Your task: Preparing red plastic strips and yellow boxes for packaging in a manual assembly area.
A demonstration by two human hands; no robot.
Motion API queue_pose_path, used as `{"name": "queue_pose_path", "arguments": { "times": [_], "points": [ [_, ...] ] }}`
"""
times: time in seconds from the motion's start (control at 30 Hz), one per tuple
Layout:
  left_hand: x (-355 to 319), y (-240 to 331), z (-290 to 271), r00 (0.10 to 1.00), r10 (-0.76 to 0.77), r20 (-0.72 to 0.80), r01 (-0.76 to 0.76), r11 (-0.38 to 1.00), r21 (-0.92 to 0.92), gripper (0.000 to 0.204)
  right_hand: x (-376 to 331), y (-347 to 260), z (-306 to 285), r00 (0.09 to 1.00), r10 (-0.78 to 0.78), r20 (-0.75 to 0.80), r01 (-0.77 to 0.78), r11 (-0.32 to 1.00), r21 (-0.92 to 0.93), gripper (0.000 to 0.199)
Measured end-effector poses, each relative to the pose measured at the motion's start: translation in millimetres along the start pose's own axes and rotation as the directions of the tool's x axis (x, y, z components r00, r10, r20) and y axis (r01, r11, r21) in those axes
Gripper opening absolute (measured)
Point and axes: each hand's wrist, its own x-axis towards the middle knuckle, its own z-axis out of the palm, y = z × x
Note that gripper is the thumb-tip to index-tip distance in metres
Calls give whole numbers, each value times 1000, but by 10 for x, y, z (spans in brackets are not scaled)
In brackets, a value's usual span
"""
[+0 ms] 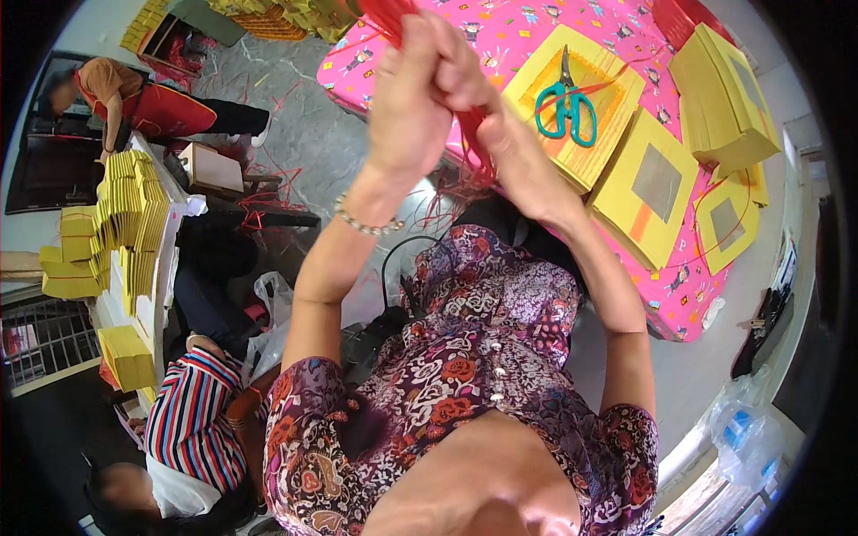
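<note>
Both hands are raised close together in front of me around a bundle of red plastic string. My left hand, with a beaded bracelet on its wrist, is closed round the bundle, and red strands stick out above the fist. My right hand is closed on the same bundle just beside it, with loose strands hanging between the two hands. Its fingertips are slightly blurred and overlap the left hand. To the right, teal-handled scissors lie on a stack of yellow paper sheets, touched by neither hand.
A pink patterned tablecloth covers the table, which bears more yellow stacks. At left, yellow bundles stand on another table, with a person in a red apron and a seated person in stripes. Red scraps litter the floor.
</note>
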Motion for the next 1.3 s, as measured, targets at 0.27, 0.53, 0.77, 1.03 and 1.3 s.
{"name": "queue_pose_path", "arguments": {
  "times": [0.27, 0.53, 0.77, 1.03, 1.3],
  "points": [
    [257, 1429, -320, 979, 158, 131, -124, 964, -235, 23, -419, 257, 142, 681, 270, 680, -244, 960, -137, 34],
    [-63, 2170, -1573, 928, 359, -102, -360, 933, 12, 27, -534, 88, -525, 764, 317, 562, -122, 926, -357, 30],
    [-568, 2225, -2528, 550, 570, -611, -164, 791, 590, 35, -709, 132, -723, 789, 373, 488, -117, 871, -477, 32],
    [-1023, 727, -2289, 983, 111, -149, 183, -708, 682, 37, -407, 90, -339, 868, 281, 409, -26, 848, -529, 28],
    [-833, 138, -384, 950, -309, 44, 30, 230, 973, 28, -82, -79, 101, 822, 261, 506, 55, 849, -526, 27]
  ]
}}
